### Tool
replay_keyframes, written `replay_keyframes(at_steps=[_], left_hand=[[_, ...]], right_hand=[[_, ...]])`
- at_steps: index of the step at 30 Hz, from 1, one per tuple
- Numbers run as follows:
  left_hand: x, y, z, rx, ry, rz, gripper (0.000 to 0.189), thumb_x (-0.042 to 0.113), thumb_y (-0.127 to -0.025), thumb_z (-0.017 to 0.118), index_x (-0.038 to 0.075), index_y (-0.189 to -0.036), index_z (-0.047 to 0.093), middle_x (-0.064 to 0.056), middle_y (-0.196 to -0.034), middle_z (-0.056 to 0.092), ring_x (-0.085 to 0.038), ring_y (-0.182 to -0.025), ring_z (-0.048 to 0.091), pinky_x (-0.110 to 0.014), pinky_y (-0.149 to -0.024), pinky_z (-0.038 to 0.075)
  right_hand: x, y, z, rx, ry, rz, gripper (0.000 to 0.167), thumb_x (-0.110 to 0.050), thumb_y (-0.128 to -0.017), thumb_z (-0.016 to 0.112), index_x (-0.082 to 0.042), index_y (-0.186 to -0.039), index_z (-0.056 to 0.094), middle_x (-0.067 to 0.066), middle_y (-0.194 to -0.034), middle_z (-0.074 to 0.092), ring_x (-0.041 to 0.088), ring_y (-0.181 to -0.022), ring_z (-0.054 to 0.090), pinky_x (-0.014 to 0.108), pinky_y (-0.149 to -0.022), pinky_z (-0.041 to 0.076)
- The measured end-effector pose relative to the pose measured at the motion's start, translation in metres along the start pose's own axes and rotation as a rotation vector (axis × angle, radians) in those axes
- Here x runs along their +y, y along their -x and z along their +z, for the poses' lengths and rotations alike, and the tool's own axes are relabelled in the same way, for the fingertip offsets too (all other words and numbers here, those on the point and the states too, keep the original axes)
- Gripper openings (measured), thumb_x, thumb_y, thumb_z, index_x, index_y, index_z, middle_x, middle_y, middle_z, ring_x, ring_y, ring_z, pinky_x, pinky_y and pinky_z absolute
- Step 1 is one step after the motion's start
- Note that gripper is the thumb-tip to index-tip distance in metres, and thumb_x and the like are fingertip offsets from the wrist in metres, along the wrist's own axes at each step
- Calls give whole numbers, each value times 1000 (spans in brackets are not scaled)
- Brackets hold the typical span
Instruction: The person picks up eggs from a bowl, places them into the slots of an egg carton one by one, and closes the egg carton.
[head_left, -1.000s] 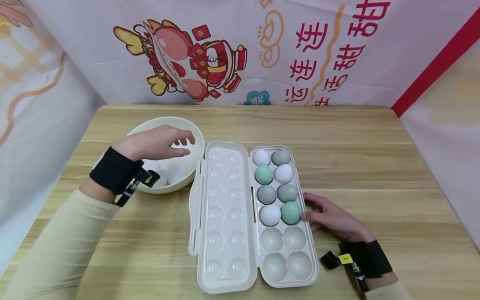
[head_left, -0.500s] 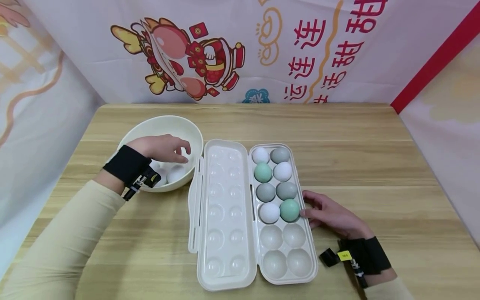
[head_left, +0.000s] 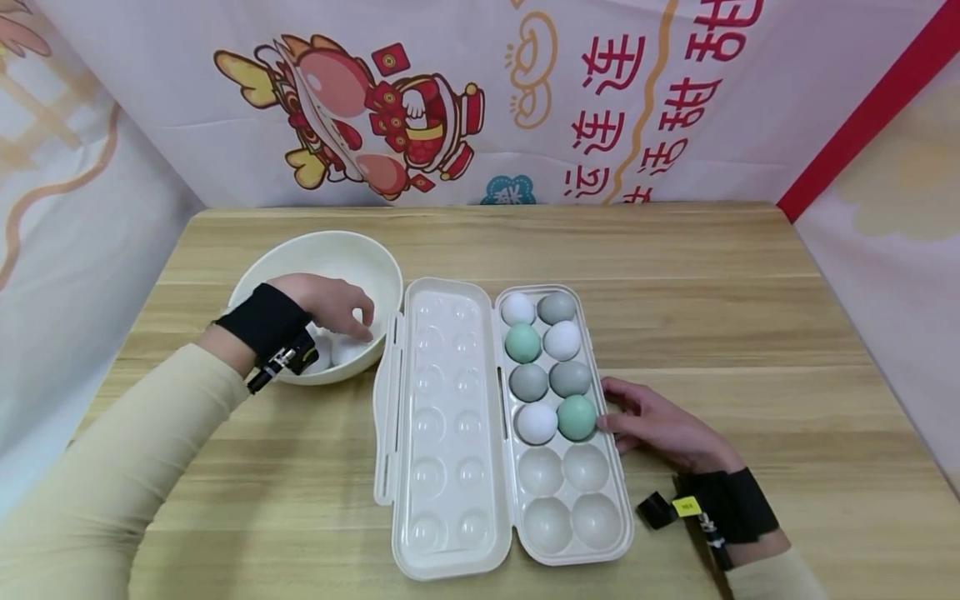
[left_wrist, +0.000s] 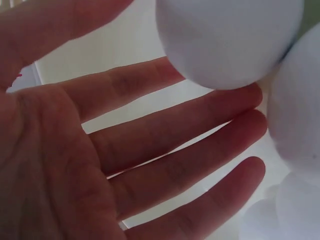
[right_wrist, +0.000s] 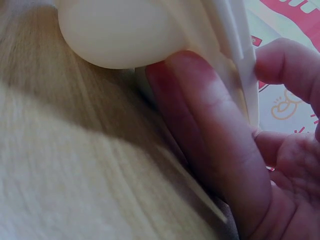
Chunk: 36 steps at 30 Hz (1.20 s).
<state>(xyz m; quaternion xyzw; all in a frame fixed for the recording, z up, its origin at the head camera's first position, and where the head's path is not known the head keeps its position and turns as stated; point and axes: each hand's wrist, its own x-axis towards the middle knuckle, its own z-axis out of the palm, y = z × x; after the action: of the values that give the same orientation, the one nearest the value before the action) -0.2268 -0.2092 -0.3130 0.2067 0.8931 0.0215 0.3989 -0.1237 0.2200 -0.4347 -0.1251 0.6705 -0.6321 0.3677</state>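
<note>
My left hand (head_left: 330, 302) reaches down into a cream bowl (head_left: 371, 265) that holds several white eggs (head_left: 320, 354). In the left wrist view its fingers are extended, with fingertips right at the underside of one white egg (left_wrist: 230, 42); the thumb lies apart at upper left. An egg carton (head_left: 542, 473) lies unfolded to the bowl's right. White, grey and green eggs fill its far rows, while the two near rows of cups are bare. My right hand (head_left: 663, 425) grips the carton's right edge, thumb on the rim and fingers (right_wrist: 215, 115) underneath beside a cup.
The carton's dimpled lid (head_left: 448, 433) lies flat between bowl and egg cups, its latch flap (head_left: 385, 433) near the bowl. A wooden table (head_left: 712, 283) carries everything. Printed cloth (head_left: 540, 92) rises along its back and sides.
My left hand has lowered into the bowl and its fingers now point down at the white eggs. The right hand keeps its grip on the carton edge.
</note>
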Motion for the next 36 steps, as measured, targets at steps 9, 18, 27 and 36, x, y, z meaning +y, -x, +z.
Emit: replay_keyframes(at_steps=[9, 18, 27, 36], left_hand=[[6, 2, 2, -40, 1, -39, 18, 26, -90, 62, 10, -98, 61, -5, -78, 54, -19, -70, 51, -31, -64, 36], [6, 1, 6, -35, -24, -18, 16, 18, -84, 67, 9, -95, 59, -6, -82, 55, -18, -64, 52, -27, -59, 38], [5, -3, 2, 43, -49, 55, 22, 9, -79, 71, 7, -99, 63, -8, -89, 56, -23, -77, 51, -32, -66, 41], [7, 3, -1, 109, -62, 144, 26, 1, -79, 67, 2, -105, 62, -9, -94, 57, -26, -84, 50, -37, -75, 42]], right_hand=[[-1, 0, 3, 5, -12, 8, 58, -10, -94, 61, 11, -140, 32, 24, -130, 45, 25, -100, 60, 36, -73, 55], [-2, -1, 5, -1, -26, 6, 57, -9, -94, 62, 11, -139, 33, 22, -126, 47, 24, -99, 61, 36, -73, 55], [-2, 1, 3, 11, -5, 11, 57, -10, -93, 62, 10, -139, 34, 21, -125, 48, 22, -98, 60, 34, -71, 55], [-3, 2, 1, 10, 9, 8, 58, -9, -93, 61, 10, -140, 33, 21, -124, 50, 22, -96, 60, 33, -69, 55]])
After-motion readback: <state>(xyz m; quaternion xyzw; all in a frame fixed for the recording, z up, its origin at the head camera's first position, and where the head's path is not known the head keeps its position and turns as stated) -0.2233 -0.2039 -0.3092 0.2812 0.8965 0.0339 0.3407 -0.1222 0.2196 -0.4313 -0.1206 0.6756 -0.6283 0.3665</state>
